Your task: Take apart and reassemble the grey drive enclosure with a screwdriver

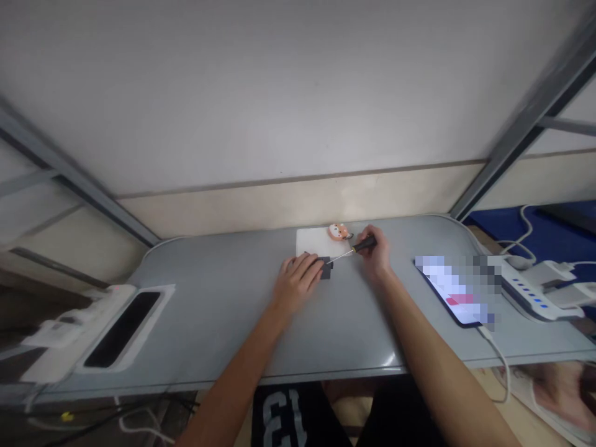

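My right hand is closed round the black handle of a screwdriver. Its thin metal shaft slants down to the left, and the tip meets a small dark grey block-like piece on the desk. The fingers of my left hand press on the left part of that piece and hide some of it. Just behind lies a white sheet, partly under my left fingertips. An orange and white animal-face charm with a small dark ring rests at the sheet's right side.
A lit phone with a cable lies at the right, beside a white power strip with plugs. At the left are a dark phone and another power strip. Metal frame bars rise at both ends of the grey desk.
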`<state>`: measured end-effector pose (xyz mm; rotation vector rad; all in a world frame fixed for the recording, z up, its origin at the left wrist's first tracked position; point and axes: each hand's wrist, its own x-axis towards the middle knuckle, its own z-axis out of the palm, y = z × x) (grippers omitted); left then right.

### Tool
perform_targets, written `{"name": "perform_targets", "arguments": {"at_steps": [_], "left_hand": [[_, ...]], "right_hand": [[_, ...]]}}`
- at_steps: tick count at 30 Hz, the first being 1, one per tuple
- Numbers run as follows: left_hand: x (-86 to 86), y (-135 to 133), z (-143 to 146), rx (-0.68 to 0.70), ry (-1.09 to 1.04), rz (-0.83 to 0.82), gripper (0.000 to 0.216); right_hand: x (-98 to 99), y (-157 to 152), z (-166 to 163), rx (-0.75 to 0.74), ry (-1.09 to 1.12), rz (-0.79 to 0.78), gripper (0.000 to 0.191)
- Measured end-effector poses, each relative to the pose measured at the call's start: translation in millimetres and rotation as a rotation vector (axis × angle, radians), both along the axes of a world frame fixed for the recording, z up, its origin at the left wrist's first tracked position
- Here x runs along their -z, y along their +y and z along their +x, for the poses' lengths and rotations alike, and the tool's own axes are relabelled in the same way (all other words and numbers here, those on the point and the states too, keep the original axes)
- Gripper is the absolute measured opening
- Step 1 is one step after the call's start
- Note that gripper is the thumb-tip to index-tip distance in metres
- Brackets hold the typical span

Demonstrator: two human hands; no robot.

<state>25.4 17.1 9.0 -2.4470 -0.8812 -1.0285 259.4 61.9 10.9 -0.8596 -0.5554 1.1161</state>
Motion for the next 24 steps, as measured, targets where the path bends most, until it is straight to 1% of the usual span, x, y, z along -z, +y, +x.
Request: {"name": "perform_targets", "arguments": {"at_steps": [5, 12, 19, 22, 24], "left_hand": [[-1.3, -1, 0, -0.008, 0.017, -0.016, 0.025], [0.1, 0, -2, 0.001, 0.034, -0.055, 0.030], [6.0, 0, 2, -0.035, 0.051, -0.083, 0.031], [5.1, -1, 1, 0.001, -0.027, -0.167, 0.031], [1.8, 0, -7, 0.016, -0.154, -0.262, 0.033]], "right_hand": [[1.3, 1, 2, -0.021, -0.026, 0.002, 0.040], [2.1, 1, 2, 0.013, -0.035, -0.006, 0.036], [4.8, 2, 6, 0.049, -0.032, -0.042, 0.042], [7.8, 2, 2, 0.104, -0.073, -0.087, 0.043], [10.8, 0, -5, 0.108, -0.149, -0.131, 0.046]]}}
